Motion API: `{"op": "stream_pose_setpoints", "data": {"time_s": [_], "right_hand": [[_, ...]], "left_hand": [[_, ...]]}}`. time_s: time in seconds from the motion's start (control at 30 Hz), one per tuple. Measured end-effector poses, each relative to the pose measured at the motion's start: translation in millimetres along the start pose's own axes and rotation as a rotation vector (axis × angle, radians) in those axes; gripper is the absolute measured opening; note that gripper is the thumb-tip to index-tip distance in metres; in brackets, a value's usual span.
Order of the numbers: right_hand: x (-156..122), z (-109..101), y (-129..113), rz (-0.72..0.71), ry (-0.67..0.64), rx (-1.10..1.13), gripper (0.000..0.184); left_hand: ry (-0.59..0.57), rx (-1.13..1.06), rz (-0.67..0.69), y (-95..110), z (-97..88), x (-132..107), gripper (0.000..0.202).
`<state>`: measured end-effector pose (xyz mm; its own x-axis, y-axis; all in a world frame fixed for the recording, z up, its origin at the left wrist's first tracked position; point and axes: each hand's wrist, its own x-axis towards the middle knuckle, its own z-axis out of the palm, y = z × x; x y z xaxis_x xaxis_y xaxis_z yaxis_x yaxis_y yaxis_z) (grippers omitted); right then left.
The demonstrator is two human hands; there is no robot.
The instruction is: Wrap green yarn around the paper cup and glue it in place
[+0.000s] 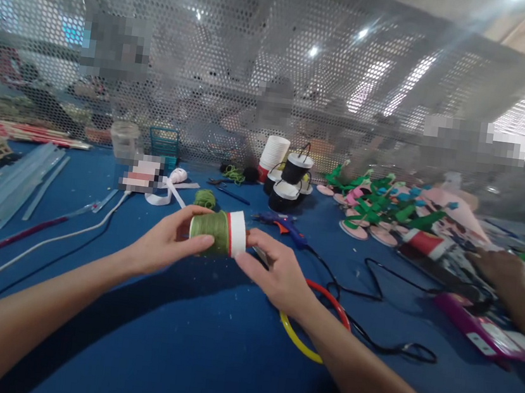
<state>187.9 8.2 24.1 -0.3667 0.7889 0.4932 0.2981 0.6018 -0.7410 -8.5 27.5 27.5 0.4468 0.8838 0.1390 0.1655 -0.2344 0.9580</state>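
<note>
My left hand (165, 242) grips a paper cup (218, 232) wound with green cord, held on its side above the blue table (176, 352). The cup's white rim and a red band face right. My right hand (276, 275) pinches that rim end, fingers curled round it. A small ball of green cord (205, 198) lies just behind the cup. A blue glue gun (287, 226) rests behind my right hand, its black cable (375, 293) trailing right.
A red and yellow ring (301, 345) lies under my right wrist. Black-wrapped cups (290, 184) and a white cup stack (273, 153) stand at the back. Green and pink craft pieces (380, 208) fill the right. Glue sticks (10, 181) lie left. Another person's hand (502, 267) reaches in at right.
</note>
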Motion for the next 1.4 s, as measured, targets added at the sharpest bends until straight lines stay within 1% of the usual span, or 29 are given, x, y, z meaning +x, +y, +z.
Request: {"op": "stream_pose_setpoints", "data": {"time_s": [0.1, 0.2, 0.3, 0.37, 0.4, 0.47, 0.53, 0.6, 0.63, 0.7, 0.73, 0.77, 0.8, 0.87, 0.93, 1.03, 1.1, 1.2, 1.27, 1.33, 1.4], "right_hand": [[1.6, -1.2, 0.1, 0.169, 0.058, 0.102, 0.02], [2.2, 0.4, 0.5, 0.295, 0.077, 0.153, 0.02], [1.8, 3.5, 0.5, 0.321, 0.052, 0.157, 0.017], [1.1, 5.9, 0.2, 0.31, 0.029, 0.151, 0.016], [0.7, 7.1, 0.1, 0.309, 0.02, 0.152, 0.015], [0.3, 8.3, 0.1, 0.324, 0.012, 0.152, 0.017], [1.7, 6.0, 0.7, 0.347, 0.02, 0.132, 0.022], [6.0, -2.2, 2.9, 0.342, 0.059, 0.053, 0.03], [9.3, -8.9, 5.0, 0.33, 0.095, -0.022, 0.034], [17.4, -26.6, 12.3, 0.334, 0.172, -0.262, 0.036], [21.5, -36.6, 17.9, 0.364, 0.209, -0.419, 0.036], [25.4, -46.7, 24.8, 0.436, 0.198, -0.612, 0.034], [28.6, -55.9, 32.9, 0.49, 0.195, -0.691, 0.03], [33.0, -70.0, 51.1, 0.585, 0.151, -0.772, 0.02], [34.8, -76.4, 69.5, 0.686, 0.045, -0.811, 0.016], [36.3, -74.7, 90.9, 0.783, -0.06, -0.839, 0.025], [37.9, -71.2, 99.7, 0.822, -0.086, -0.834, 0.03], [40.6, -68.9, 105.6, 0.854, -0.075, -0.795, 0.03], [40.9, -70.2, 104.8, 0.861, -0.039, -0.754, 0.029], [39.1, -72.3, 99.1, 0.856, 0.024, -0.702, 0.028], [35.4, -74.1, 87.2, 0.828, 0.112, -0.633, 0.031]], "left_hand": [[0.014, 0.225, 0.11, -5.4, 1.7, -1.2, 0.047], [0.008, 0.422, 0.198, -10.5, 2.7, -2.6, 0.049], [0.022, 0.543, 0.282, -12.4, 2.7, -4.1, 0.064], [-0.016, 0.631, 0.347, -11.7, 2.4, -5.0, 0.071], [-0.049, 0.677, 0.373, -11.1, 2.4, -5.4, 0.07], [-0.091, 0.74, 0.397, -10.0, 2.7, -5.8, 0.062], [-0.072, 0.759, 0.381, -9.7, 3.0, -5.6, 0.056], [-0.034, 0.765, 0.33, -9.8, 3.1, -4.8, 0.056], [-0.032, 0.771, 0.296, -9.8, 3.0, -4.3, 0.056], [-0.059, 0.789, 0.22, -9.3, 2.6, -3.2, 0.054], [-0.082, 0.801, 0.181, -8.9, 2.3, -2.7, 0.052], [-0.104, 0.811, 0.147, -8.4, 2.0, -2.3, 0.051], [-0.128, 0.818, 0.123, -8.0, 1.7, -2.0, 0.051], [-0.163, 0.824, 0.106, -7.7, 1.3, -1.7, 0.049], [-0.173, 0.821, 0.12, -8.1, 1.2, -1.6, 0.048], [-0.166, 0.8, 0.147, -9.0, 1.1, -1.2, 0.046], [-0.169, 0.776, 0.151, -8.6, 0.6, -0.6, 0.045], [-0.189, 0.74, 0.137, -5.7, -0.5, 0.3, 0.044], [-0.217, 0.717, 0.093, -3.0, -1.0, 0.7, 0.044], [-0.245, 0.696, 0.03, -0.4, -1.2, 0.7, 0.044], [-0.26, 0.684, -0.009, 1.4, -1.3, 0.7, 0.044]]}}
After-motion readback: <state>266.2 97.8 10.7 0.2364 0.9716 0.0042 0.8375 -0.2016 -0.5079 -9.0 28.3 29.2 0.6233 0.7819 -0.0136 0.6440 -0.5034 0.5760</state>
